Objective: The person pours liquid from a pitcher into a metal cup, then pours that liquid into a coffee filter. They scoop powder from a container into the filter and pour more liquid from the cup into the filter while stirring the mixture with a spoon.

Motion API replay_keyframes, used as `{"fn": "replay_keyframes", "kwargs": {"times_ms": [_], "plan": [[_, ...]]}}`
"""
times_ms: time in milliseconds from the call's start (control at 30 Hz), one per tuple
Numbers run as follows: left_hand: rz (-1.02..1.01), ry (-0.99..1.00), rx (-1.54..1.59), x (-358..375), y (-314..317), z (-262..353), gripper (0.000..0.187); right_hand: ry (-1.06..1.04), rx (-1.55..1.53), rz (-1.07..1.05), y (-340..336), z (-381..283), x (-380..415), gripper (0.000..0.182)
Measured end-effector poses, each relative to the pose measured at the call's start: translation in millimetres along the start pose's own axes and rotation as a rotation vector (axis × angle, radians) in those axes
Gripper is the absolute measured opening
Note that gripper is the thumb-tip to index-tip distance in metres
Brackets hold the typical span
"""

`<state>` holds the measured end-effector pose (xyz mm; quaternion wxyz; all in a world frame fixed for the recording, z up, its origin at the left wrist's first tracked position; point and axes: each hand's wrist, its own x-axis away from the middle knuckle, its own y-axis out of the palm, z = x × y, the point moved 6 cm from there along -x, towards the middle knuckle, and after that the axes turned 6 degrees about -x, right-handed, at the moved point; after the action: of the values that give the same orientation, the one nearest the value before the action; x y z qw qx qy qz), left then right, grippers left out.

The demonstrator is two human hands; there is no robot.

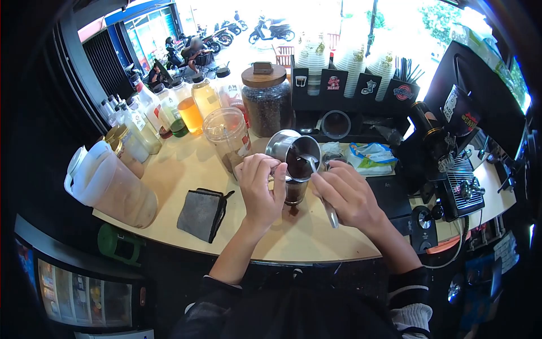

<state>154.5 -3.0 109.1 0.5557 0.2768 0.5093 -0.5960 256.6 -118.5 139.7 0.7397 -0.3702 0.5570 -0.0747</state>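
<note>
My left hand (259,183) is closed at the near side of a steel milk pitcher (280,146), which is tilted with its mouth toward me. Dark contents show inside. In my right hand (351,195) is a metal spoon (332,216), its bowl end reaching into the pitcher's mouth. Right below the pitcher stands a small glass (294,194) holding dark brown liquid, its top partly hidden by the pitcher and my fingers. A clear plastic jar (224,133) with brown powder low inside stands just behind my left hand.
A folded grey cloth (200,214) and a large plastic jug (116,189) lie to the left. Behind are bottles (189,110), a coffee bean jar (266,104) and a cup holder (333,85). A wipes pack (371,158) and an espresso machine (460,183) are at right.
</note>
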Motion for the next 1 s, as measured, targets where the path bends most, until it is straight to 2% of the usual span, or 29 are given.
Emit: {"fn": "replay_keyframes", "kwargs": {"times_ms": [67,133,367,533,767,833,1000], "plan": [[0.002,-0.004,0.0,0.4,-0.6,-0.7,0.015,-0.006,-0.02,-0.027,0.8,-1.0,1.1,0.033],[-0.02,-0.014,0.006,0.8,-0.1,-0.6,0.014,-0.036,-0.017,0.051,-6.8,-1.3,-2.6,0.033],[0.0,-0.012,0.042,-0.4,-0.1,-3.6,0.014,-0.004,-0.05,0.016,-6.3,1.3,-0.8,0.032],[-0.013,-0.035,0.084,0.2,-0.1,-3.0,0.016,0.002,0.007,0.095,-13.6,1.8,-4.1,0.031],[-0.008,-0.034,0.079,0.3,0.0,-3.1,0.016,0.004,-0.062,0.067,-11.3,0.9,0.4,0.032],[0.002,0.004,0.028,-0.4,-1.9,0.6,0.02,0.04,-0.036,0.099,-15.2,4.0,-2.9,0.031],[0.008,-0.004,0.038,0.4,-1.3,0.6,0.017,0.147,-0.113,0.149,-9.8,11.7,6.8,0.025]]}}
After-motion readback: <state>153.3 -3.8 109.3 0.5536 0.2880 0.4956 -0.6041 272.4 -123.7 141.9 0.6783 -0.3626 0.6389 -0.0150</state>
